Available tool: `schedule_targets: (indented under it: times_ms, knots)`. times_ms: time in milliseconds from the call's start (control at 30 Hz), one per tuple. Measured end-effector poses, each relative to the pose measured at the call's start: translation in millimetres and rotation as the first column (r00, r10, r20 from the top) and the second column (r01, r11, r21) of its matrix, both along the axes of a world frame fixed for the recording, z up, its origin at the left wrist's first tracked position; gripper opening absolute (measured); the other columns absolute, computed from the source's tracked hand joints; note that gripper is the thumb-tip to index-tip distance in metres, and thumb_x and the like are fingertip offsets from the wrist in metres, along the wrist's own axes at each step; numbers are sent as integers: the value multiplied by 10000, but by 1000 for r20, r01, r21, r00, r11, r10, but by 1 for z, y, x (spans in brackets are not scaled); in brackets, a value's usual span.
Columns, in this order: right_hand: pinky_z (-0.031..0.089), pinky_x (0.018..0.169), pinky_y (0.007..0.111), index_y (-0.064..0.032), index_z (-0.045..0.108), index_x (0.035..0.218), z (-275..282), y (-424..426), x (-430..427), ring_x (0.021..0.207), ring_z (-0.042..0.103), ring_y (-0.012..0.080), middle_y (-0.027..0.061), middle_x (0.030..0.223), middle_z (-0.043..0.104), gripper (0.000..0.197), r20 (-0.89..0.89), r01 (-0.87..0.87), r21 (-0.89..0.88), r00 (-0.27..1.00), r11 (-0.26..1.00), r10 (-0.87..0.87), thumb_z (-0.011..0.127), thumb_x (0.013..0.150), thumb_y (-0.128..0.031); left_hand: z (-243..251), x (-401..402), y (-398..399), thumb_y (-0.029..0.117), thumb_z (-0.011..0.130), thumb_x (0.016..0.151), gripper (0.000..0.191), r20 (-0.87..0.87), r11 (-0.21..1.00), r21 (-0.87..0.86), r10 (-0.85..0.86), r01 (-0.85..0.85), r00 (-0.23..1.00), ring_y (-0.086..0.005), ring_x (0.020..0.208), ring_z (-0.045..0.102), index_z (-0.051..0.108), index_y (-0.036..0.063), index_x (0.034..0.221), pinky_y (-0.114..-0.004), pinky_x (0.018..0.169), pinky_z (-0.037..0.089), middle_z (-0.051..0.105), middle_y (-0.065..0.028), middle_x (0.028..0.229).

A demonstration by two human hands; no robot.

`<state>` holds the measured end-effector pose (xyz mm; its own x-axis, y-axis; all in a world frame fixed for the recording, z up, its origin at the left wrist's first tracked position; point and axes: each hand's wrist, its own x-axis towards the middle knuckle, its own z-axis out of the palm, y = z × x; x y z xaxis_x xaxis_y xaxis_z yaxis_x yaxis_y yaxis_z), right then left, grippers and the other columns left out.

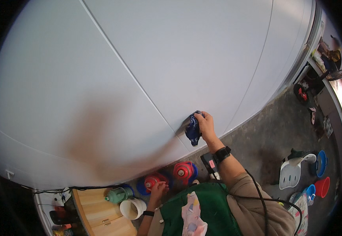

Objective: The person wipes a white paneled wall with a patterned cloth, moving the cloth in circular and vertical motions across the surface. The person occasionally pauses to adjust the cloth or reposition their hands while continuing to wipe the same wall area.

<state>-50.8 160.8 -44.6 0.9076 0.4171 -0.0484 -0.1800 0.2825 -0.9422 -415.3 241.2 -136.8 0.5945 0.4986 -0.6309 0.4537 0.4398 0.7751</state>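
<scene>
Before me rises a large white panelled wall [212, 59] with thin seams, a blurred brownish reflection showing on its lower left. My right hand [207, 125] grips a dark blue cloth [193, 129] with pale marks, held up close against the wall's lower part; whether it touches cannot be told. Lower and to the left, my left hand [159, 188] hangs with slightly bent fingers and holds nothing, in front of a red bottle-like container [151, 180]. A green apron [175, 206] with a pink patterned cloth [194, 214] on it covers my front.
Another red container [184, 172], a green jug [119, 195] and a white bucket [133, 208] stand near the wall's foot, beside a wooden cabinet [103, 209]. At right are a white chair [290, 174], blue basin [322, 163] and red bucket [322, 187]. A black cable [259, 197] crosses my right side.
</scene>
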Motion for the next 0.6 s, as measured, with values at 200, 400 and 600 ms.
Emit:
schedule_targets:
  times_ms: [200,400,600]
  knots:
    - [415,501,303,42,578,741,-9,0,3,530,528,149,69,605,565,223,5,60,-168,998,984,-60,565,779,-177,-1,4,3,186,534,878,228,13,999,16,-39,39,999,-149,798,588,511,67,1071,-267,684,462,606,-66,930]
    - [423,510,294,41,579,774,-10,-1,3,548,536,136,58,635,588,208,-83,59,-438,991,897,-106,566,783,-166,-2,-1,1,198,532,878,242,-14,1000,-13,-15,15,1000,-155,824,589,513,64,1078,-283,693,461,606,-73,955]
    - [423,507,296,43,590,773,-13,-2,1,551,540,139,76,629,581,212,-9,60,-317,998,946,-67,569,778,-168,0,-3,0,208,536,877,253,-59,1000,-15,-3,3,998,-157,829,589,517,57,1079,-289,720,465,608,-70,949]
